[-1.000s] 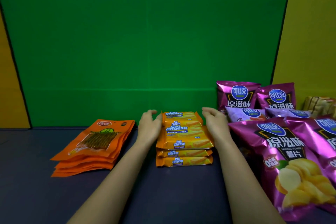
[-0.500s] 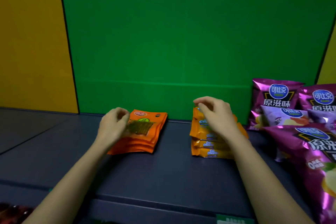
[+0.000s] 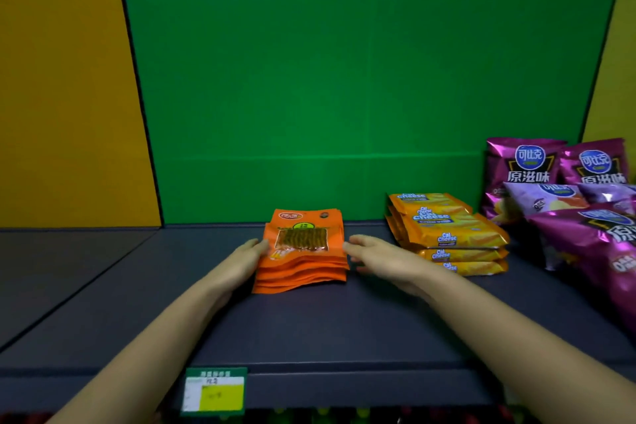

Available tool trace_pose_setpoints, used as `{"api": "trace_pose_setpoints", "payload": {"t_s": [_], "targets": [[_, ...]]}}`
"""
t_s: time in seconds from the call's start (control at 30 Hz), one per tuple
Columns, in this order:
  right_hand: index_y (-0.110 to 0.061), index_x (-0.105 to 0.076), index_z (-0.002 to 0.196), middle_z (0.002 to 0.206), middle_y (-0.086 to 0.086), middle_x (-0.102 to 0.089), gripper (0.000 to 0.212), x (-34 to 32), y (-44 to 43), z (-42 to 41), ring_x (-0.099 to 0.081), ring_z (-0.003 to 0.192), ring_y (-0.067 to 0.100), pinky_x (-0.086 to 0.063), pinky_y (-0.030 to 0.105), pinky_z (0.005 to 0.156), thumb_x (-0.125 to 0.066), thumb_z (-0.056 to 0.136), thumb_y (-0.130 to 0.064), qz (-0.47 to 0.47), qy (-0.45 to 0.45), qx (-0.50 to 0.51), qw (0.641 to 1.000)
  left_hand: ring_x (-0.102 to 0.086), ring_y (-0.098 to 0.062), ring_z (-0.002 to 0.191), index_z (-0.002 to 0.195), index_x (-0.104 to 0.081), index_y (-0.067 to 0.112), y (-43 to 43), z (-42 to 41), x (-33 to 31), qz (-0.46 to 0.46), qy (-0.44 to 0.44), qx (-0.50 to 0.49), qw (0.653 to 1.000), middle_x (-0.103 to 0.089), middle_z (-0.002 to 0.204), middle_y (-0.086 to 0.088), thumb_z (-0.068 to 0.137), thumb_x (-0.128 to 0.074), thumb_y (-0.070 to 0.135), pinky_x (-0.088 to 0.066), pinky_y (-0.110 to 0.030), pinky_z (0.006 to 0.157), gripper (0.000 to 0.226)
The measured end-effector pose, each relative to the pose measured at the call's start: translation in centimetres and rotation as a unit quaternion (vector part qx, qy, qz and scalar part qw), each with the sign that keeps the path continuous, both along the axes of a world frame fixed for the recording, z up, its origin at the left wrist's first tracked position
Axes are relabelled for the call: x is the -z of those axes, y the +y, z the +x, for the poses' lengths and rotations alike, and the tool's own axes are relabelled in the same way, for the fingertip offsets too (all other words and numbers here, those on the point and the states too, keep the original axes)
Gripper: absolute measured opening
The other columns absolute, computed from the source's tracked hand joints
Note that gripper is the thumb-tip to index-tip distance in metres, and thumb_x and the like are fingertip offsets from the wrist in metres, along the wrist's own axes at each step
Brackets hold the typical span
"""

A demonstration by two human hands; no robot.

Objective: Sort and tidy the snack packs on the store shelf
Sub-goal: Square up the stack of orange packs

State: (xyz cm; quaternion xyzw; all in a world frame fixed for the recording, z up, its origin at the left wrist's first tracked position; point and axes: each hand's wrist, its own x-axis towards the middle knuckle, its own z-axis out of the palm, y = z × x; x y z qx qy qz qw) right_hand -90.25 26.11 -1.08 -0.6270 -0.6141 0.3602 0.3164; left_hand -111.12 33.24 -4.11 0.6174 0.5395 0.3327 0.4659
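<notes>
A stack of several orange snack pouches (image 3: 303,262) lies flat mid-shelf. My left hand (image 3: 246,256) rests against its left edge with the fingers straight. My right hand (image 3: 375,256) is at its right edge, fingers spread and fingertips just touching the pouches. Neither hand is closed around a pouch. To the right lies a stack of yellow-orange Cal Cheese wafer packs (image 3: 447,234). Purple crisp bags (image 3: 564,189) stand and lie at the far right.
The dark grey shelf board (image 3: 309,327) has a green back panel (image 3: 344,96) and a yellow panel (image 3: 62,96) to the left. A green and yellow price tag (image 3: 215,391) hangs on the shelf's front edge. More goods show dimly on the shelf below.
My view has swung left. My hands left the Cal Cheese stack: first the left, then the right, moved to the orange pouches, which now sit squarer between both hands.
</notes>
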Motion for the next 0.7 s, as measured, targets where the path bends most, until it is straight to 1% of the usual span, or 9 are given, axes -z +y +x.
{"api": "trace_pose_setpoints", "payload": {"t_s": [0.07, 0.1, 0.17, 0.23, 0.33, 0.43, 0.5, 0.6, 0.7], "targets": [[-0.010, -0.036, 0.139, 0.133, 0.006, -0.052, 0.048, 1.0, 0.5, -1.4, -0.048, 0.124, 0.020, -0.033, 0.032, 0.110, -0.036, 0.097, -0.034, -0.017, 0.066, 0.028, 0.997, -0.064, -0.019, 0.101, 0.114, -0.053, 0.021, -0.3, 0.0, 0.0, 0.001, -0.020, 0.021, 1.000, -0.063, 0.121, -0.006, 0.098, -0.038, 0.033, -0.044, -0.036, 0.101, 0.025], [-0.012, -0.039, 0.137, 0.132, 0.006, -0.054, 0.046, 1.4, 0.9, -2.0, -0.050, 0.120, 0.019, -0.033, 0.031, 0.108, -0.035, 0.097, -0.035, -0.020, 0.088, 0.041, 0.995, -0.064, -0.016, 0.095, 0.110, -0.053, 0.025, -0.4, 0.0, 0.2, 0.004, -0.029, 0.035, 0.999, -0.063, 0.118, -0.004, 0.098, -0.038, 0.030, -0.045, -0.033, 0.096, 0.019], [-0.015, -0.047, 0.130, 0.123, 0.005, -0.060, 0.040, 2.2, 1.4, -2.9, -0.054, 0.114, 0.017, -0.035, 0.031, 0.107, -0.034, 0.097, -0.034, -0.005, 0.116, 0.065, 0.991, -0.063, -0.010, 0.088, 0.115, -0.051, 0.027, -0.7, 0.2, 0.3, 0.012, -0.038, 0.058, 0.997, -0.063, 0.114, 0.000, 0.099, -0.039, 0.025, -0.047, -0.026, 0.086, 0.020], [-0.015, -0.053, 0.120, 0.110, 0.004, -0.063, 0.031, 2.4, 1.5, -3.3, -0.058, 0.108, 0.019, -0.039, 0.031, 0.103, -0.037, 0.096, -0.029, 0.013, 0.128, 0.090, 0.988, -0.063, -0.008, 0.086, 0.122, -0.051, 0.025, -0.7, 0.2, 0.5, 0.024, -0.049, 0.068, 0.996, -0.063, 0.110, 0.000, 0.098, -0.042, 0.019, -0.048, -0.022, 0.078, 0.026], [-0.012, -0.057, 0.113, 0.108, 0.008, -0.066, 0.026, 2.5, 1.4, -3.9, -0.061, 0.105, 0.024, -0.044, 0.033, 0.099, -0.043, 0.094, -0.023, 0.025, 0.138, 0.122, 0.982, -0.065, -0.013, 0.086, 0.118, -0.055, 0.021, -0.4, 0.0, 0.5, 0.030, -0.065, 0.050, 0.996, -0.067, 0.100, 0.001, 0.093, -0.047, 0.009, -0.050, -0.022, 0.074, 0.028], [-0.015, -0.060, 0.104, 0.108, 0.009, -0.068, 0.020, 2.8, 1.4, -4.5, -0.062, 0.104, 0.025, -0.045, 0.032, 0.095, -0.046, 0.092, -0.022, 0.028, 0.140, 0.126, 0.982, -0.065, -0.019, 0.088, 0.116, -0.055, 0.018, -0.2, -0.2, 0.3, 0.019, -0.066, 0.041, 0.997, -0.068, 0.098, -0.003, 0.090, -0.046, 0.002, -0.051, -0.027, 0.076, 0.032], [-0.016, -0.062, 0.107, 0.107, 0.009, -0.069, 0.024, 3.0, 1.5, -4.9, -0.062, 0.103, 0.024, -0.045, 0.032, 0.092, -0.045, 0.092, -0.023, 0.035, 0.142, 0.135, 0.980, -0.065, -0.023, 0.092, 0.119, -0.054, 0.016, 0.1, -0.3, 0.3, 0.015, -0.056, 0.041, 0.997, -0.068, 0.103, -0.007, 0.089, -0.046, 0.001, -0.051, -0.032, 0.083, 0.035], [-0.019, -0.062, 0.110, 0.109, 0.007, -0.068, 0.028, 3.5, 1.7, -5.5, -0.061, 0.103, 0.022, -0.046, 0.034, 0.095, -0.040, 0.092, -0.023, 0.050, 0.141, 0.147, 0.978, -0.064, -0.027, 0.102, 0.119, -0.050, 0.018, 0.2, -0.3, 0.2, 0.020, -0.042, 0.037, 0.998, -0.065, 0.112, -0.009, 0.090, -0.046, 0.006, -0.049, -0.039, 0.095, 0.032], [-0.020, -0.060, 0.114, 0.112, 0.005, -0.067, 0.031, 3.8, 1.7, -5.5, -0.060, 0.105, 0.021, -0.045, 0.035, 0.097, -0.037, 0.093, -0.024, 0.058, 0.139, 0.152, 0.977, -0.062, -0.025, 0.105, 0.116, -0.047, 0.023, 0.1, -0.1, 0.3, 0.026, -0.036, 0.037, 0.998, -0.064, 0.114, -0.006, 0.093, -0.046, 0.015, -0.046, -0.040, 0.100, 0.025]]}}
